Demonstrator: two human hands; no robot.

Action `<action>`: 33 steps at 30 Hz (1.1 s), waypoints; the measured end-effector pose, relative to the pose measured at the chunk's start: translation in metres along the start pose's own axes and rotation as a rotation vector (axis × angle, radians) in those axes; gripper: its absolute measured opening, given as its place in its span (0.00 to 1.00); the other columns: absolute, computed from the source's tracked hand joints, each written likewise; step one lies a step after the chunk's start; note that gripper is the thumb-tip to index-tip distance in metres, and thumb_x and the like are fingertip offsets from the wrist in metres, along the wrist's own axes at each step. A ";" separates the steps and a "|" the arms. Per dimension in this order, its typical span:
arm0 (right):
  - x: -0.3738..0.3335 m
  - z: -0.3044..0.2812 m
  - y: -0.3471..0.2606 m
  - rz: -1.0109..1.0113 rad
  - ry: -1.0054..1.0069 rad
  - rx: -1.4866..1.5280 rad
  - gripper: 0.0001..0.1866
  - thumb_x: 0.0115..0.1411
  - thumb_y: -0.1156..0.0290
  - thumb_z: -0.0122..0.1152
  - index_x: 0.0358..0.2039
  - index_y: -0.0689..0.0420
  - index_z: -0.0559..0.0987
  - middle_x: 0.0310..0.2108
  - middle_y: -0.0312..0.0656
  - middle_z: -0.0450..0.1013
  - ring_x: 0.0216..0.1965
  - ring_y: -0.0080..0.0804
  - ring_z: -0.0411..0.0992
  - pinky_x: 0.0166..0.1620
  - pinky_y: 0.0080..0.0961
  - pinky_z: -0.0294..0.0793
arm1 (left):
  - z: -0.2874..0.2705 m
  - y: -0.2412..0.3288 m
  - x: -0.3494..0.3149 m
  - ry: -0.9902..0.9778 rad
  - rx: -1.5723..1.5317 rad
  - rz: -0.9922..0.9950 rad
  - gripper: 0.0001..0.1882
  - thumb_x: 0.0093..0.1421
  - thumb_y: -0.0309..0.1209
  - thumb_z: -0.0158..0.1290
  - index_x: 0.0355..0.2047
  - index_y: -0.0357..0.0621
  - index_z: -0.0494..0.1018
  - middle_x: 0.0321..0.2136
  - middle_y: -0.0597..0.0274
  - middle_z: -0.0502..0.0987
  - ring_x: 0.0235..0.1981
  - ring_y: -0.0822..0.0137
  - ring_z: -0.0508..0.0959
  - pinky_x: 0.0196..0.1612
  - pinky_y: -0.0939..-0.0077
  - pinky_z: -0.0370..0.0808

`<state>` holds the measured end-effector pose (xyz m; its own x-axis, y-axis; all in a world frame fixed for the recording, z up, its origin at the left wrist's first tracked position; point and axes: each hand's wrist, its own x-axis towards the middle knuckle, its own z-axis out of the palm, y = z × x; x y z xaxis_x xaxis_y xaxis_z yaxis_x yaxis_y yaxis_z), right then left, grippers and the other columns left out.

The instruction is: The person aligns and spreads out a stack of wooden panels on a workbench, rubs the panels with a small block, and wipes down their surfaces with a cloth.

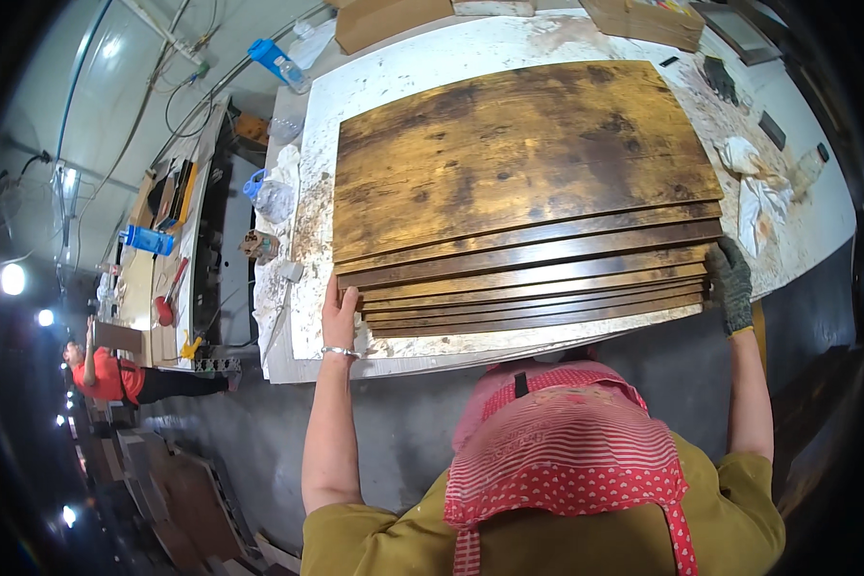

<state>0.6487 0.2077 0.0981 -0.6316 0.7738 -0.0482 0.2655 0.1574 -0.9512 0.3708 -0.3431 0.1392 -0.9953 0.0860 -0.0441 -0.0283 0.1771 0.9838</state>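
A stack of brown wood-grain boards (523,154) lies in front of me, the lower ones stepped out toward me so their front edges show like stairs. At the stack's left end, my bare left hand (341,313) is closed round the edges, thumb in front and a finger up along the side; a bracelet circles the wrist. My right hand (733,286), in a dark grey knitted glove, grips the right end at about the same height. Its fingertips are partly hidden by the boards, and which boards each hand bears on is hard to tell.
The boards rest on a stained white table (315,216). A spare glove (719,79), a white rag (760,182) and a clear bottle (808,169) lie to the right. Blue-topped bottles (276,61) and a jug (271,196) stand left. Cardboard boxes (389,21) line the back. Another person (110,374) works far left.
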 end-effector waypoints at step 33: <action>-0.007 0.043 -0.050 -0.152 0.165 0.133 0.26 0.50 0.70 0.65 0.49 0.63 0.68 0.42 0.43 0.68 0.39 0.29 0.69 0.43 0.22 0.75 | 0.019 -0.016 0.030 0.115 -0.116 0.013 0.28 0.55 0.25 0.55 0.55 0.31 0.60 0.44 0.54 0.73 0.43 0.70 0.73 0.46 0.79 0.70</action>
<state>0.6079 0.1680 0.1331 -0.5268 0.8386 0.1386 0.0717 0.2063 -0.9758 0.3431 -0.3250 0.1189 -0.9995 -0.0260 -0.0177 -0.0193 0.0618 0.9979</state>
